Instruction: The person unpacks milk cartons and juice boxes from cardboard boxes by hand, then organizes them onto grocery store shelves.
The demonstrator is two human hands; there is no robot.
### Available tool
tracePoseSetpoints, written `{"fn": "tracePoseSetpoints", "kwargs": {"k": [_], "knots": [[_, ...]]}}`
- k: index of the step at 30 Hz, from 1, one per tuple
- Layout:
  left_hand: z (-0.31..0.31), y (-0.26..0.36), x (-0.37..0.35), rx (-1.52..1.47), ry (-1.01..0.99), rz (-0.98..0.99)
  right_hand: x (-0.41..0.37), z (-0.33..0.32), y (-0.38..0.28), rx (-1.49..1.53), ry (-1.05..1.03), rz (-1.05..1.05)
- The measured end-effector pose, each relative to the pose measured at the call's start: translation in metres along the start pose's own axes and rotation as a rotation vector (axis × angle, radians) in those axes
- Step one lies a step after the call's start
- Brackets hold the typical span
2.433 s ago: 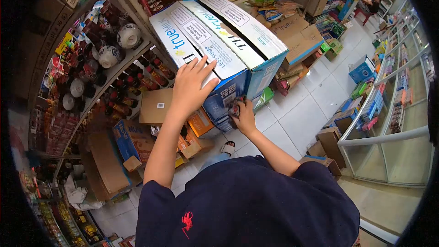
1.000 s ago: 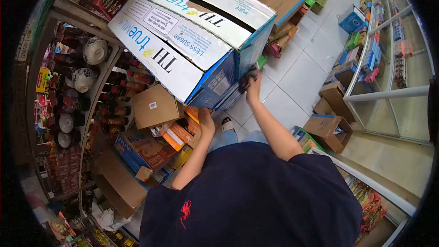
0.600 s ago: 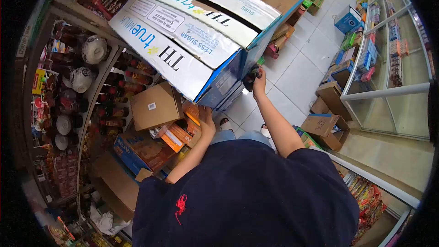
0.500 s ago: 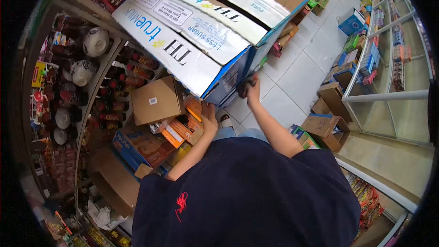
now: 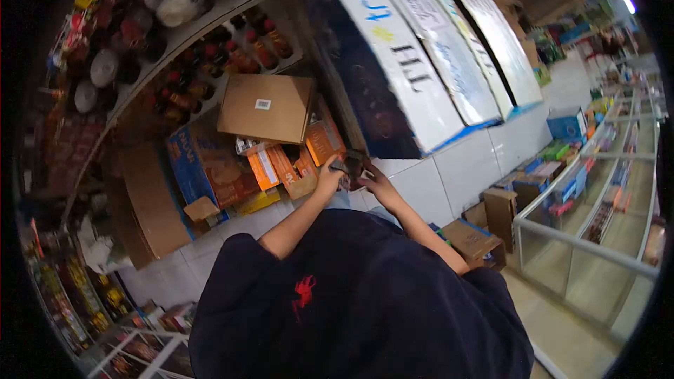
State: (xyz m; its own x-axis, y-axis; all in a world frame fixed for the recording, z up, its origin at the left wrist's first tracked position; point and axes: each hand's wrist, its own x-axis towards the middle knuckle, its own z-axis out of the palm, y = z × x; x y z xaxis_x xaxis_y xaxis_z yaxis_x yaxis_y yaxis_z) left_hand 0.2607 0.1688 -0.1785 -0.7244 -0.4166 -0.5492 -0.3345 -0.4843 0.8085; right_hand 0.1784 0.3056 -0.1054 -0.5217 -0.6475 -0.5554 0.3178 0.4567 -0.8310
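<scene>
My left hand (image 5: 328,180) and my right hand (image 5: 379,189) are close together, low in front of my body. Between them is a small dark object (image 5: 353,165), too blurred and covered by fingers to name. Both sets of fingers curl round it. Just left of my left hand are orange packets (image 5: 279,165) and a torn cardboard flap. A closed brown cardboard box (image 5: 267,107) with a white barcode label lies on top of them. Beyond my hands stands a tall stack of white and blue TH true milk cartons (image 5: 414,56).
Left of the packets are a blue NUVI carton (image 5: 203,161) and an open brown carton (image 5: 158,189). Shelves with bottles (image 5: 242,56) and bowls (image 5: 179,3) run along the left. On the right stand a glass display case (image 5: 583,238) and cartons on the tiled floor (image 5: 435,186).
My view has turned, and the milk carton stack now sits further right. My left hand has left the stack's lower corner. My right hand has come in beside it, with the dark object between them.
</scene>
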Motion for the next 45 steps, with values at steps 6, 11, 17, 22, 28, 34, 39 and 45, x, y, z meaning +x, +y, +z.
{"fn": "tracePoseSetpoints", "kwargs": {"k": [6, 11, 17, 22, 28, 34, 39, 45], "knots": [[-0.013, 0.106, 0.064, -0.319, 0.177, 0.274, -0.115, -0.045, -0.167, -0.460, 0.132, -0.626], [-0.024, 0.180, 0.166, -0.046, 0.243, 0.434, -0.101, -0.056, -0.219, -0.854, 0.643, -0.855], [-0.019, 0.160, 0.304, 0.054, 0.264, 0.775, -0.073, -0.040, -0.209, -0.936, 0.886, -0.949], [-0.036, 0.144, 0.374, 0.155, 0.374, 0.510, -0.055, -0.053, -0.189, -0.916, 0.985, -1.168], [0.011, 0.058, 0.181, 0.445, 0.358, 0.846, -0.054, -0.058, -0.178, -0.920, 1.021, -1.221], [0.030, 0.111, 0.136, -0.589, 0.010, 0.578, -0.058, -0.057, -0.180, -0.960, 1.010, -1.173], [-0.005, 0.184, 0.243, 0.238, 0.328, 0.701, -0.055, -0.058, -0.178, -0.966, 1.038, -1.196], [-0.008, 0.191, 0.277, 0.043, 0.359, 0.821, -0.057, -0.059, -0.177, -0.973, 1.036, -1.184]]}}
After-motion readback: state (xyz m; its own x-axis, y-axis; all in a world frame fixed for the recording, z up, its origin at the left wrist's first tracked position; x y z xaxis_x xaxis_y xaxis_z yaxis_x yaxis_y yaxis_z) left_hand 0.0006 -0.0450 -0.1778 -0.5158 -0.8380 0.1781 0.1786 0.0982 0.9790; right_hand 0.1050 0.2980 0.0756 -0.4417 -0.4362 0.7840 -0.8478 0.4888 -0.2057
